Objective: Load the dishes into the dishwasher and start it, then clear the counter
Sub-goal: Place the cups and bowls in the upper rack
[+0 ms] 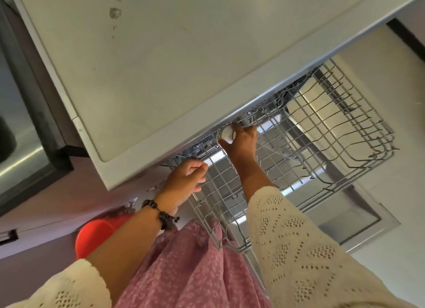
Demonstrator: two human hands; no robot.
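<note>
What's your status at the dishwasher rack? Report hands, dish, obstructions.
Right hand grips a small white cup at the back of the rack. Left hand at the rack's near-left edge, grip unclear. Countertop overhangs the rack's rear.
</note>
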